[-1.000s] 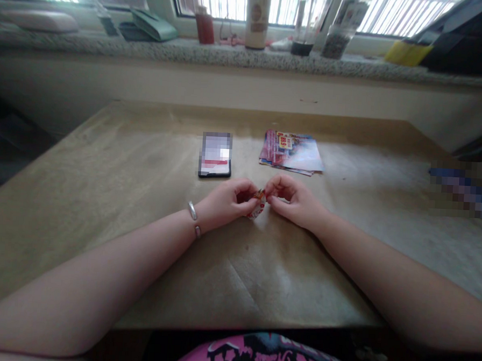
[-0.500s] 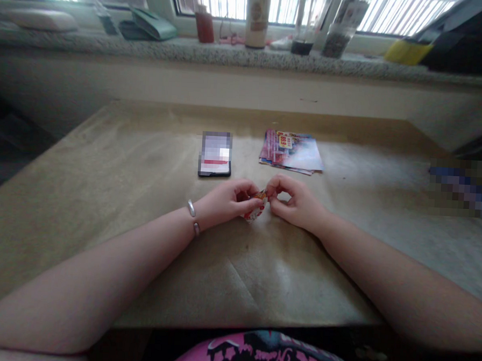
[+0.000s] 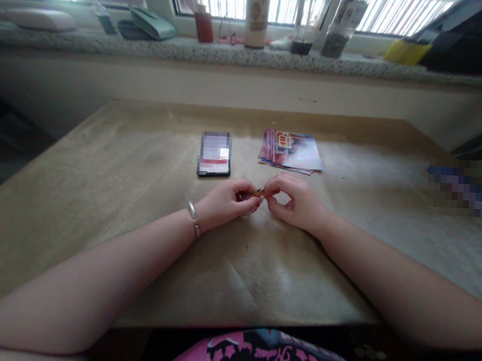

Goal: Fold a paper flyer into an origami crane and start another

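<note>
My left hand [image 3: 223, 204] and my right hand [image 3: 294, 202] meet at the middle of the paper-covered table [image 3: 103, 195]. Both pinch a small folded piece of red and white printed paper [image 3: 255, 195] between thumb and fingertips. The paper is mostly hidden by my fingers; only its top edge shows. A silver bracelet [image 3: 194, 218] sits on my left wrist. Just beyond my hands lie a black phone [image 3: 214, 154] and a stack of colourful printed sheets [image 3: 291, 151].
A stone window ledge [image 3: 231, 53] at the back carries a red cup [image 3: 204, 26], a tall bottle [image 3: 256, 17], jars, a green pouch [image 3: 152, 25] and a yellow item [image 3: 405, 52]. A blurred blue object [image 3: 462, 189] lies at the table's right edge.
The folded paper has sunk lower between my fingers, so less of its white part shows. My right fingertips have closed in slightly toward the left hand. Both arms stay in place.
</note>
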The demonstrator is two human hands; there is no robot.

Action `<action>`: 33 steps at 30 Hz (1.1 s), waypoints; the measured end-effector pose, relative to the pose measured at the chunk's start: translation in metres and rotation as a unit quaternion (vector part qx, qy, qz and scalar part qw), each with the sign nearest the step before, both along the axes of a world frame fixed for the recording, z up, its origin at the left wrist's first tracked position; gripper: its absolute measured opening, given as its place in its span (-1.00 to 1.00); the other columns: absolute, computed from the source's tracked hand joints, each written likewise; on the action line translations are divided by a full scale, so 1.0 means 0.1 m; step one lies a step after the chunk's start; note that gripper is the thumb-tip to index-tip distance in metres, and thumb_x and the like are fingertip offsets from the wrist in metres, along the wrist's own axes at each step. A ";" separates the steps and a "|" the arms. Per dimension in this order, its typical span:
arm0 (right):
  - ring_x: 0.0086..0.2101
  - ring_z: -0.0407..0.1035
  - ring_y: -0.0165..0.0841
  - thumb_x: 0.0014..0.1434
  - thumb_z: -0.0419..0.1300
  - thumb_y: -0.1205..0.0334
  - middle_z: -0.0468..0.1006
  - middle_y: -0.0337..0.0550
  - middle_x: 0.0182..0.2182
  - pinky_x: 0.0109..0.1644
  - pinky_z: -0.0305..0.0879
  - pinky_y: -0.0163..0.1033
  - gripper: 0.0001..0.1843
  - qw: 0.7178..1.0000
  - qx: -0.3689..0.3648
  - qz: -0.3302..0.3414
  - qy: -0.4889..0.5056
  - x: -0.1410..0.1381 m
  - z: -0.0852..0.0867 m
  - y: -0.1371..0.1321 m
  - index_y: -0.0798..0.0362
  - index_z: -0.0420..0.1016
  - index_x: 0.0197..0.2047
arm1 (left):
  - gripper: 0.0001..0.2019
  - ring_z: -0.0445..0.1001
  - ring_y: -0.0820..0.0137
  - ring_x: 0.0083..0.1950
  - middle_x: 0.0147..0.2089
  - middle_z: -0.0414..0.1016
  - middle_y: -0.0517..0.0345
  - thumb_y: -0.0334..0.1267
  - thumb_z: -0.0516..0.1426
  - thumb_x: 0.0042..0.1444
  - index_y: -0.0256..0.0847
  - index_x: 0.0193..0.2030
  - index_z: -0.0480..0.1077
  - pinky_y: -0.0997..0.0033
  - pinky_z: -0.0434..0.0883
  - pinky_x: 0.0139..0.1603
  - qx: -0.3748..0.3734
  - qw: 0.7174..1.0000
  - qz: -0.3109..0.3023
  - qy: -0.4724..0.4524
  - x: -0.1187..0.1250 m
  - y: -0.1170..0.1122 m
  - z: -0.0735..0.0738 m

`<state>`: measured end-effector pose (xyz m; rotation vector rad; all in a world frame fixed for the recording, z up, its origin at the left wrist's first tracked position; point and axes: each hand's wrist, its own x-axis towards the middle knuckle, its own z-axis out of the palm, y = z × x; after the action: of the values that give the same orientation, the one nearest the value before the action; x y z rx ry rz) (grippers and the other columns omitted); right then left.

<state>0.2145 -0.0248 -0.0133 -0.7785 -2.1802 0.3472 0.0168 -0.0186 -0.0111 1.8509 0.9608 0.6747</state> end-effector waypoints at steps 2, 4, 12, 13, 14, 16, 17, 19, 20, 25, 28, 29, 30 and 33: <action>-0.39 0.33 -0.37 0.00 0.11 0.44 0.44 -0.23 -0.44 -0.27 0.26 -0.23 -0.84 1.000 -0.004 0.003 -0.004 0.01 0.01 0.00 -0.02 0.35 -0.36 | -0.78 0.28 0.55 -0.50 -0.50 0.37 0.21 -0.14 0.14 0.04 -0.29 -0.42 0.38 0.57 0.27 -0.50 -0.008 1.000 0.001 0.000 0.00 0.00 0.00; -0.41 0.32 -0.39 0.03 0.13 0.41 0.44 -0.23 -0.44 -0.30 0.25 -0.25 -0.88 1.000 0.006 0.005 -0.021 0.02 0.01 0.00 -0.01 0.37 -0.36 | -0.78 0.29 0.55 -0.50 -0.50 0.37 0.21 -0.14 0.14 0.05 -0.29 -0.42 0.38 0.57 0.27 -0.50 -0.014 1.000 0.001 0.000 -0.01 0.00 0.00; -0.41 0.36 -0.41 0.25 0.13 0.19 0.51 -0.16 -0.37 -0.34 0.23 -0.29 -0.88 0.994 0.065 0.001 -0.092 0.08 0.00 0.00 -0.01 0.48 -0.25 | -0.79 0.25 0.57 -0.52 -0.51 0.30 0.28 -0.14 0.13 0.06 -0.28 -0.39 0.34 0.59 0.23 -0.52 -0.036 0.999 -0.026 -0.005 -0.02 0.00 0.01; -0.40 0.36 -0.41 0.26 0.12 0.20 0.52 -0.16 -0.38 -0.34 0.23 -0.29 -0.87 0.993 0.070 -0.005 -0.092 0.08 0.00 0.00 -0.01 0.48 -0.25 | -0.78 0.25 0.57 -0.51 -0.51 0.31 0.28 -0.13 0.13 0.07 -0.28 -0.39 0.34 0.59 0.23 -0.52 -0.036 0.999 -0.026 -0.004 -0.02 0.01 0.01; -0.41 0.36 -0.41 0.26 0.12 0.21 0.52 -0.17 -0.38 -0.34 0.23 -0.28 -0.88 0.993 0.073 -0.009 -0.091 0.08 0.00 0.00 -0.01 0.48 -0.26 | -0.78 0.25 0.57 -0.50 -0.50 0.31 0.27 -0.13 0.13 0.08 -0.28 -0.38 0.35 0.58 0.23 -0.51 -0.034 0.999 -0.026 -0.001 -0.02 0.01 0.00; -0.42 0.35 -0.41 0.24 0.12 0.23 0.51 -0.18 -0.39 -0.34 0.25 -0.28 -0.90 0.994 0.063 -0.009 -0.085 0.08 0.00 0.00 -0.02 0.47 -0.27 | -0.76 0.27 0.55 -0.48 -0.48 0.34 0.24 -0.11 0.13 0.08 -0.28 -0.37 0.36 0.56 0.25 -0.47 -0.027 0.999 -0.028 0.007 -0.03 0.02 -0.01; -0.42 0.35 -0.42 0.23 0.13 0.24 0.50 -0.19 -0.38 -0.34 0.26 -0.28 -0.91 0.996 0.051 -0.006 -0.077 0.07 0.01 -0.01 -0.02 0.46 -0.28 | -0.76 0.28 0.54 -0.46 -0.47 0.35 0.23 -0.10 0.13 0.08 -0.28 -0.36 0.37 0.55 0.27 -0.46 -0.022 0.999 -0.029 0.009 -0.03 0.03 -0.01; -0.42 0.35 -0.43 0.20 0.14 0.26 0.49 -0.18 -0.36 -0.33 0.29 -0.28 -0.93 0.998 0.023 0.003 -0.055 0.07 0.01 -0.01 -0.01 0.45 -0.29 | -0.75 0.30 0.52 -0.44 -0.45 0.37 0.21 -0.09 0.13 0.09 -0.28 -0.33 0.39 0.54 0.28 -0.43 -0.019 0.999 -0.035 0.009 -0.04 0.04 -0.03; -0.42 0.35 -0.43 0.19 0.14 0.28 0.48 -0.18 -0.35 -0.33 0.30 -0.28 -0.94 0.999 0.010 0.006 -0.043 0.07 0.01 -0.01 -0.01 0.45 -0.29 | -0.75 0.30 0.52 -0.43 -0.44 0.37 0.21 -0.09 0.12 0.09 -0.28 -0.32 0.39 0.53 0.29 -0.42 -0.018 0.999 -0.036 0.006 -0.04 0.04 -0.03; -0.43 0.33 -0.44 0.15 0.14 0.33 0.45 -0.19 -0.37 -0.35 0.30 -0.29 -0.94 1.000 -0.019 0.007 -0.022 0.07 0.01 -0.02 0.01 0.43 -0.32 | -0.78 0.31 0.50 -0.42 -0.42 0.39 0.20 -0.12 0.13 0.10 -0.27 -0.33 0.41 0.52 0.28 -0.41 0.026 0.999 -0.019 0.017 -0.03 0.03 -0.04; -0.44 0.32 -0.45 0.11 0.16 0.36 0.44 -0.20 -0.39 -0.36 0.29 -0.29 -0.94 0.999 -0.025 -0.007 -0.021 0.05 0.01 -0.03 0.02 0.42 -0.34 | -0.78 0.30 0.51 -0.44 -0.45 0.38 0.22 -0.12 0.13 0.10 -0.27 -0.35 0.42 0.53 0.25 -0.43 0.045 0.998 -0.010 0.039 -0.02 0.02 -0.04; -0.45 0.33 -0.45 0.09 0.16 0.37 0.44 -0.21 -0.40 -0.36 0.29 -0.29 -0.94 0.999 -0.023 -0.014 -0.021 0.05 0.01 -0.03 0.02 0.42 -0.35 | -0.77 0.30 0.52 -0.44 -0.45 0.38 0.21 -0.12 0.13 0.10 -0.28 -0.35 0.41 0.53 0.24 -0.44 0.044 0.998 -0.007 0.039 -0.02 0.02 -0.04; -0.45 0.33 -0.45 0.08 0.17 0.37 0.44 -0.21 -0.40 -0.36 0.28 -0.29 -0.94 0.999 -0.019 -0.020 -0.021 0.04 0.01 -0.03 0.02 0.42 -0.35 | -0.77 0.29 0.52 -0.44 -0.45 0.38 0.21 -0.12 0.13 0.10 -0.28 -0.35 0.41 0.53 0.24 -0.44 0.039 0.999 -0.005 0.033 -0.01 0.02 -0.04; -0.45 0.33 -0.45 0.06 0.16 0.37 0.43 -0.22 -0.42 -0.37 0.28 -0.30 -0.93 0.999 0.006 -0.041 -0.020 0.02 0.01 -0.05 0.01 0.42 -0.37 | -0.76 0.29 0.53 -0.45 -0.44 0.39 0.22 -0.10 0.14 0.08 -0.28 -0.34 0.39 0.53 0.25 -0.44 0.003 1.000 0.002 -0.002 0.01 0.01 -0.05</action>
<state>0.2164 -0.0293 -0.0125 -0.8728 -2.1773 0.2794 0.0179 -0.0178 -0.0157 1.8527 0.9613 0.6857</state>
